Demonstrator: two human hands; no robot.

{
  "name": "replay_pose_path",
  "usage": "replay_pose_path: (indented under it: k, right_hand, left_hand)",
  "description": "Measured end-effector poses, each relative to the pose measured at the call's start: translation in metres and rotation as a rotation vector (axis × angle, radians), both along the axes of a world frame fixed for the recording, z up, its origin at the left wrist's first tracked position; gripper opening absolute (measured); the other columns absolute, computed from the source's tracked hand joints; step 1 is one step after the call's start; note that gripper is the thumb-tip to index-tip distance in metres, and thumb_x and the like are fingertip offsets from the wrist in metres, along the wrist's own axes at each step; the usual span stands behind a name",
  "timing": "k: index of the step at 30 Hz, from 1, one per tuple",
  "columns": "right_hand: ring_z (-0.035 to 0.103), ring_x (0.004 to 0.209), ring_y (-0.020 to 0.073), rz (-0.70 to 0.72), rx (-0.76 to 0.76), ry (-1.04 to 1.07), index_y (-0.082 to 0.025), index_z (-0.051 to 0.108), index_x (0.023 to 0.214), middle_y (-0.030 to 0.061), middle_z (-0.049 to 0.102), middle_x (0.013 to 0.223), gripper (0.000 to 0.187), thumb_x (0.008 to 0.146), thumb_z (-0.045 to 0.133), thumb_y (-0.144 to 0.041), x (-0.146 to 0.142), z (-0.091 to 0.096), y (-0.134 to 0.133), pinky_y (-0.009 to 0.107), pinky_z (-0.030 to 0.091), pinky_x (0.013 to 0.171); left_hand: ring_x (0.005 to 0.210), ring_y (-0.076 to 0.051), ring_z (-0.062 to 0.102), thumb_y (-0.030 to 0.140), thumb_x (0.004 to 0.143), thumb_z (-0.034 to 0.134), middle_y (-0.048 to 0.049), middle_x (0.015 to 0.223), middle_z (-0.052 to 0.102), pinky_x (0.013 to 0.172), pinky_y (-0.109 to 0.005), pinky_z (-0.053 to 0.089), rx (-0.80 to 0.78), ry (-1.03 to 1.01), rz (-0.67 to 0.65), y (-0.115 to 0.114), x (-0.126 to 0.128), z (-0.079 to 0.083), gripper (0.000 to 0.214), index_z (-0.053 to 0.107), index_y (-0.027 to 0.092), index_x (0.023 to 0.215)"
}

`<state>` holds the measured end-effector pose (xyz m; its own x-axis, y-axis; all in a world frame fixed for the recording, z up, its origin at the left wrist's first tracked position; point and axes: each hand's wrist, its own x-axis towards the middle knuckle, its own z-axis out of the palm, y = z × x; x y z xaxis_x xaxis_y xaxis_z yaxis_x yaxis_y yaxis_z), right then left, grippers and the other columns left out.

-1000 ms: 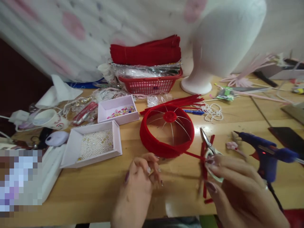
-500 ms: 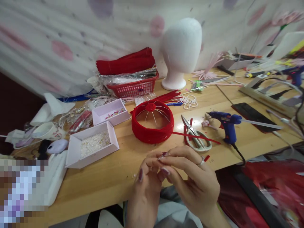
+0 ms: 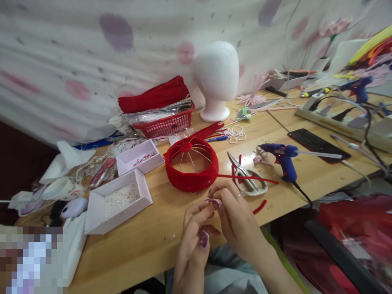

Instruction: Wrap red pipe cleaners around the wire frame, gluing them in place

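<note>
My left hand (image 3: 196, 228) and my right hand (image 3: 235, 214) meet at their fingertips near the table's front edge, pinched together on something too small to make out. Just beyond them sits a round red frame (image 3: 192, 164) wrapped in red chenille stems, with thin wire spokes and a red hub. One long red stem (image 3: 245, 177) runs from the frame to the right, across a pair of pale-handled scissors (image 3: 248, 179). A short red stem piece (image 3: 259, 207) lies by the table's edge, right of my right hand.
A blue glue gun (image 3: 283, 157) stands right of the scissors, its cord dropping off the edge. Two white trays (image 3: 118, 200) of beads sit at the left, a red basket (image 3: 165, 120) and a white foam head (image 3: 216, 79) behind. A black phone (image 3: 317, 143) lies further right.
My right hand left the scissors on the table and joined my left hand at the fingertips. The view pulled back and swung right; both hands moved nearer the front edge.
</note>
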<state>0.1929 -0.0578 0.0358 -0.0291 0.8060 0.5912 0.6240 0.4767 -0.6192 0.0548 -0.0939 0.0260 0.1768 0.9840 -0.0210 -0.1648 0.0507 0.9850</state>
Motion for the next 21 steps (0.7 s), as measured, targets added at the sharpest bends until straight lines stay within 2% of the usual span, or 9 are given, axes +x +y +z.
replay_pose_path:
  k: [4,9,13,16,18,21]
  right_hand:
    - [0.061,0.085,0.0168,-0.022,0.027,0.04,-0.022,0.051,0.085,0.0059,0.059,0.093,0.021,0.102,0.042,-0.012,0.01,0.0,0.0,0.029,0.054,0.072]
    - [0.063,0.094,0.0181,-0.058,0.055,0.045,-0.021,0.055,0.09,0.0071,0.061,0.098,0.017,0.1,0.046,-0.011,0.018,-0.002,-0.002,0.031,0.056,0.079]
    - [0.065,0.091,0.0157,-0.163,0.067,0.024,-0.021,0.058,0.088,0.0055,0.063,0.096,0.02,0.101,0.046,-0.012,0.047,-0.01,-0.005,0.028,0.054,0.08]
    - [0.066,0.088,0.0168,-0.39,0.119,-0.036,-0.022,0.065,0.086,0.004,0.067,0.092,0.018,0.101,0.053,-0.021,0.095,-0.02,-0.012,0.029,0.053,0.078]
    - [0.065,0.086,0.0181,-0.515,0.173,-0.025,-0.021,0.066,0.084,0.0038,0.067,0.089,0.015,0.097,0.063,-0.028,0.129,-0.028,-0.016,0.03,0.05,0.077]
    - [0.064,0.084,0.0184,-0.671,0.217,0.05,-0.018,0.066,0.085,0.0045,0.068,0.089,0.018,0.091,0.073,-0.033,0.166,-0.04,-0.018,0.03,0.045,0.072]
  left_hand:
    - [0.115,-0.029,0.062,0.064,0.095,0.057,-0.0147,0.146,0.055,0.086,-0.037,0.061,-0.015,0.011,-0.047,0.002,0.004,0.0,0.055,0.072,0.026,0.132]
    - [0.111,-0.027,0.068,0.054,0.091,0.068,-0.0135,0.143,0.062,0.082,-0.033,0.063,0.051,0.008,-0.091,0.009,0.007,-0.017,0.048,0.073,0.027,0.13]
    - [0.105,-0.024,0.072,0.045,0.091,0.071,-0.011,0.13,0.071,0.084,-0.03,0.064,0.074,0.16,0.126,0.015,0.006,-0.015,0.036,0.077,0.025,0.122]
    - [0.098,-0.023,0.075,0.039,0.09,0.072,-0.0065,0.115,0.077,0.082,-0.03,0.064,0.245,0.341,0.251,0.026,-0.006,-0.003,0.023,0.081,0.026,0.108]
    - [0.092,-0.021,0.075,0.036,0.092,0.069,-0.003,0.103,0.08,0.079,-0.029,0.063,0.423,0.523,0.252,0.038,-0.016,0.007,0.018,0.082,0.029,0.101]
    - [0.079,-0.019,0.075,0.031,0.093,0.065,-0.0003,0.088,0.079,0.073,-0.029,0.061,0.678,0.73,0.248,0.06,-0.028,0.022,0.026,0.076,0.029,0.117]
